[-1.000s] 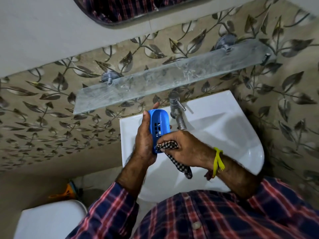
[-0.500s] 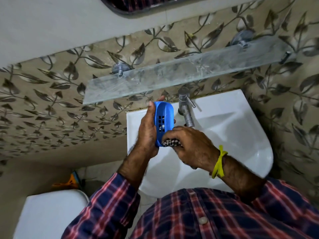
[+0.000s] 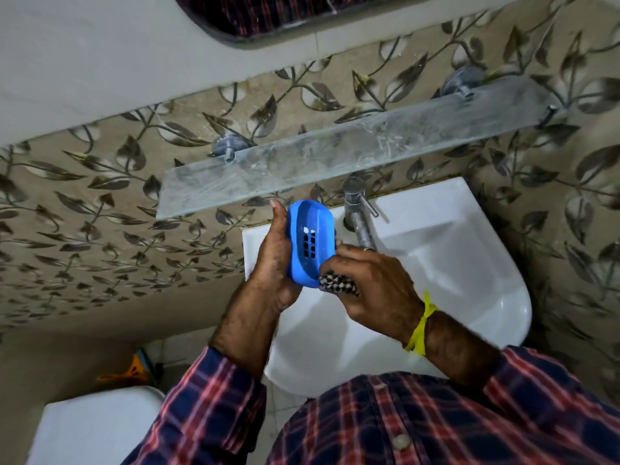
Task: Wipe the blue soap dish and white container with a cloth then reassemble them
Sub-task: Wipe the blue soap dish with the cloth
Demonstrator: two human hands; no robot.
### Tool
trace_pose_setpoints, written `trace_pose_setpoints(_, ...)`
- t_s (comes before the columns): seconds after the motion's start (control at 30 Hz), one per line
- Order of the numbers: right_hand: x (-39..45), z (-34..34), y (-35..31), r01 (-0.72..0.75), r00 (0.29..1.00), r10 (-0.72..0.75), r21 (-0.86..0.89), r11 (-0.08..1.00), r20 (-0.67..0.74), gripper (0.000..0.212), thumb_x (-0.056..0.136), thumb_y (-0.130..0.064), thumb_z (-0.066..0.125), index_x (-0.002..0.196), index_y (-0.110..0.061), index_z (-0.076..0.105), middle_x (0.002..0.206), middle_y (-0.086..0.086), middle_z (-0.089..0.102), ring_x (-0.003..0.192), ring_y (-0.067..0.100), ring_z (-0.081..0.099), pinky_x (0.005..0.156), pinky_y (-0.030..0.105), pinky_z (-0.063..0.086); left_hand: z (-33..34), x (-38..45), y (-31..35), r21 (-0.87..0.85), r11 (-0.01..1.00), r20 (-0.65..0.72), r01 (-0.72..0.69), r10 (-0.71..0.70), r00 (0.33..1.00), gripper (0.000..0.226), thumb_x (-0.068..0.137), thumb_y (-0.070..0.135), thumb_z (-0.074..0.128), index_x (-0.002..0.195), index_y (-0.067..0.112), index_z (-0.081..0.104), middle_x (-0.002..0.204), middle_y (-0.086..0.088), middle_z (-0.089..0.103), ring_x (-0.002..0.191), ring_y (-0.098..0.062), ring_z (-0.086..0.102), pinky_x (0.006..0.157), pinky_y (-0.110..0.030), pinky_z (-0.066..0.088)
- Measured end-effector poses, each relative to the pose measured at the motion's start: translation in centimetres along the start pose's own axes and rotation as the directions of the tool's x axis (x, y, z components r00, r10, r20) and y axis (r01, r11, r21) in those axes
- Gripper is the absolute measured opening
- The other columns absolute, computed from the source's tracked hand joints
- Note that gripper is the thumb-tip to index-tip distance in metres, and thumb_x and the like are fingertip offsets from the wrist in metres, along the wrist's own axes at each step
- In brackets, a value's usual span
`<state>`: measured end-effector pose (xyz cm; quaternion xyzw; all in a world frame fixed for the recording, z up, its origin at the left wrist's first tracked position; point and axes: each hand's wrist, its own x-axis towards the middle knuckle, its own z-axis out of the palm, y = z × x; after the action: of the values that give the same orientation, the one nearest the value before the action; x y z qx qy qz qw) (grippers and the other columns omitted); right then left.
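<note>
My left hand [image 3: 272,260] grips the blue soap dish [image 3: 310,241] from its left side and holds it on edge over the white sink [image 3: 469,263], its slotted inside facing me. My right hand [image 3: 367,283] holds a bunched black-and-white checked cloth [image 3: 337,282] against the dish's lower right rim. Most of the cloth is hidden inside the fist. No white container shows anywhere.
A metal tap [image 3: 359,213] stands just right of the dish at the back of the sink. Above it a glass shelf [image 3: 352,152] runs along the leaf-patterned wall. A white toilet tank [image 3: 94,427] sits at lower left, with an orange object [image 3: 134,369] on the floor beside it.
The hanging tail of the cloth has been gathered up into my right hand. The cloth now sits lower on the dish's rim. The camera has shifted, so everything sits slightly further right.
</note>
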<state>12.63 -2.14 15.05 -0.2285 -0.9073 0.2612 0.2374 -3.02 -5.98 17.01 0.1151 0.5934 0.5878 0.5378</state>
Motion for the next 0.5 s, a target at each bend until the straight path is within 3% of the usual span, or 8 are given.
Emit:
trace_pose_setpoints(0.07,0.2,-0.4,0.3,-0.179,0.983,0.186,0.237,0.955,-0.006,0.010,0.082,-0.021,0.074,0.089,-0.016,0.068,0.084,-0.002,0.064,0.078,0.019,0.062,0.067,0.035,0.050,-0.6,-0.4,-1.0,0.309,0.939,0.037,-0.151,0.147,0.988,0.079,0.087,0.081,0.018,0.146,0.035,0.044,0.146,-0.003,0.057,0.121,-0.024,0.064,0.096,-0.040,0.052)
trace_pose_setpoints(0.1,0.5,-0.8,0.6,-0.278,0.956,0.293,0.382,0.882,0.020,0.010,0.083,-0.018,0.075,0.087,-0.011,0.069,0.078,0.001,0.064,0.073,0.016,0.060,0.067,0.034,0.049,-1.0,-0.7,-1.9,0.473,0.825,0.078,-0.310,0.311,0.947,0.077,0.089,0.080,0.017,0.152,0.039,0.031,0.157,0.001,0.044,0.135,-0.020,0.053,0.107,-0.037,0.044)
trace_pose_setpoints(0.17,1.1,-1.6,1.0,-0.405,0.896,0.428,0.619,0.673,0.120,0.010,0.085,-0.010,0.073,0.085,-0.002,0.068,0.066,0.004,0.057,0.062,0.010,0.052,0.060,0.030,0.044,-1.9,-1.0,-4.2,0.672,0.436,0.281,-0.599,0.598,0.751,0.070,0.098,0.068,0.022,0.158,0.032,0.017,0.167,0.004,0.022,0.152,-0.014,0.025,0.122,-0.033,0.023)
trace_pose_setpoints(0.2,1.4,-1.8,1.2,-0.441,0.873,0.453,0.694,0.569,0.183,0.012,0.086,-0.008,0.072,0.086,0.003,0.068,0.065,0.006,0.055,0.060,0.011,0.049,0.058,0.028,0.041,-2.1,-0.9,-5.3,0.670,0.292,0.377,-0.682,0.658,0.652,0.066,0.102,0.058,0.026,0.158,0.026,0.014,0.168,0.002,0.017,0.155,-0.018,0.017,0.124,-0.037,0.018)
trace_pose_setpoints(0.23,1.7,-2.1,1.2,-0.467,0.857,0.453,0.743,0.479,0.247,0.015,0.086,-0.007,0.071,0.089,0.007,0.067,0.068,0.009,0.055,0.062,0.013,0.050,0.058,0.027,0.041,-2.1,-0.6,-6.2,0.645,0.213,0.433,-0.734,0.689,0.581,0.062,0.105,0.051,0.027,0.158,0.021,0.014,0.168,0.000,0.016,0.156,-0.023,0.015,0.125,-0.042,0.016)
trace_pose_setpoints(0.3,2.3,-2.3,1.0,-0.496,0.838,0.427,0.803,0.331,0.341,0.015,0.086,-0.003,0.070,0.095,0.008,0.068,0.079,0.013,0.062,0.071,0.018,0.057,0.066,0.025,0.046,-1.6,0.4,-6.9,0.600,0.220,0.425,-0.769,0.727,0.540,0.060,0.107,0.047,0.024,0.157,0.015,0.018,0.167,-0.002,0.020,0.155,-0.027,0.018,0.124,-0.047,0.019)
trace_pose_setpoints(0.4,3.3,-2.6,0.7,-0.470,0.830,0.410,0.870,0.151,0.377,0.010,0.086,-0.002,0.068,0.096,-0.002,0.072,0.084,0.008,0.072,0.078,0.018,0.067,0.071,0.024,0.055,-0.2,1.6,-6.1,0.540,0.329,0.317,-0.775,0.773,0.549,0.063,0.106,0.052,0.019,0.154,0.013,0.028,0.157,-0.001,0.035,0.147,-0.025,0.034,0.120,-0.042,0.028)
trace_pose_setpoints(0.5,3.3,-2.2,0.3,-0.455,0.831,0.454,0.862,0.225,0.320,0.011,0.087,-0.008,0.070,0.096,-0.003,0.072,0.091,0.016,0.075,0.082,0.020,0.070,0.074,0.027,0.058,0.2,2.5,-6.0,0.443,0.464,0.245,-0.767,0.761,0.601,0.063,0.104,0.055,0.022,0.149,0.013,0.037,0.149,-0.012,0.044,0.136,-0.038,0.045,0.111,-0.063,0.035)
